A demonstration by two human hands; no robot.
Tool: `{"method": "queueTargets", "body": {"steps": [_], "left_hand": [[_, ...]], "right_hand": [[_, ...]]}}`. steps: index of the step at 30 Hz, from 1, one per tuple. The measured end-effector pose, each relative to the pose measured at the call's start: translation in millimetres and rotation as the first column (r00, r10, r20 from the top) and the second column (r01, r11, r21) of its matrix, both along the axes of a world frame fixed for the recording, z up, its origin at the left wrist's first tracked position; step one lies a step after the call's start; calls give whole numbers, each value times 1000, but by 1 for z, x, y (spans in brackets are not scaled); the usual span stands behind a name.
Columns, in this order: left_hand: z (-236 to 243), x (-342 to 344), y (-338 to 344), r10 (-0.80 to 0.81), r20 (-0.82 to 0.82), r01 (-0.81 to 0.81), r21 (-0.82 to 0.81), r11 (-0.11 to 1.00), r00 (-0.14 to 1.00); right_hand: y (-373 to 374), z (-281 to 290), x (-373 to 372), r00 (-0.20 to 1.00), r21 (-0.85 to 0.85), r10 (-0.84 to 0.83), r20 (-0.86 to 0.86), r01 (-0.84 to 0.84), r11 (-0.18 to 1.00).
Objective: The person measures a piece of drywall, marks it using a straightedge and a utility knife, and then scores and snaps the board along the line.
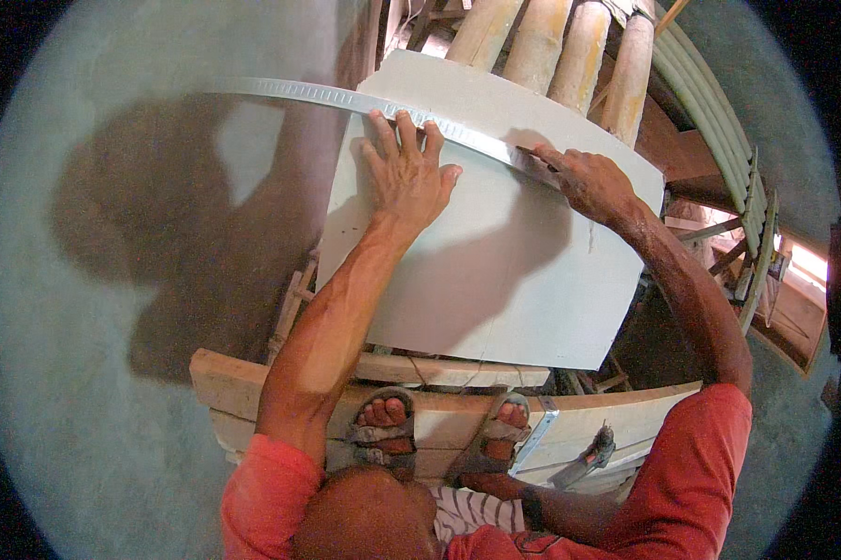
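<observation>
A large pale board point(495, 252), like a gypsum sheet, lies in front of me. Across its far part runs a long perforated metal strip point(481, 140), whose left end sticks out past the board's edge. My left hand point(404, 173) rests with spread fingers, their tips pressing on the strip and the thumb out to the side on the board. Farther right, my right hand point(584, 182) is closed round a short, thin, dark tool point(525, 149). Its tip sits at the strip's edge; whether it is a pencil or a blade I cannot tell.
My sandalled feet stand on wooden planks point(448, 406) on the near side. A short metal piece point(537, 434) and a dark-handled tool point(596, 453) lie there. Thick round poles point(542, 47) extend beyond the board. Long pale strips point(710, 103) curve along the right, near a grey wall point(94, 187).
</observation>
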State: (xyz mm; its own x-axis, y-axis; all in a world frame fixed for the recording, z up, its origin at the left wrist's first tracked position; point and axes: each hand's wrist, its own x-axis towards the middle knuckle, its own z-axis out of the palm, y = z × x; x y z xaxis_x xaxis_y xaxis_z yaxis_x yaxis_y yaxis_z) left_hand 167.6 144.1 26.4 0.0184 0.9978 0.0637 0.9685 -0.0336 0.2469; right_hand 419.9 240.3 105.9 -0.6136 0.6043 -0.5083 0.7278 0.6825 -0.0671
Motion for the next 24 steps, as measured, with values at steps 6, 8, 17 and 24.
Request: {"method": "queueTargets", "body": {"steps": [6,8,17,24], "left_hand": [[-1,2,1,8,-11,-8,-11,1000,1000],[-1,3,1,8,-8,-8,4,1000,1000],[11,3,4,2,-72,-8,-76,997,997],[-1,-11,-6,-53,67,53,11,999,996]], "right_hand": [[-10,-3,36,998,34,-21,67,19,999],[-15,1,56,997,43,-39,73,36,998],[-50,10,69,844,-15,-368,-391,394,919],[-40,-25,10,894,21,-374,-248,391,920]]}}
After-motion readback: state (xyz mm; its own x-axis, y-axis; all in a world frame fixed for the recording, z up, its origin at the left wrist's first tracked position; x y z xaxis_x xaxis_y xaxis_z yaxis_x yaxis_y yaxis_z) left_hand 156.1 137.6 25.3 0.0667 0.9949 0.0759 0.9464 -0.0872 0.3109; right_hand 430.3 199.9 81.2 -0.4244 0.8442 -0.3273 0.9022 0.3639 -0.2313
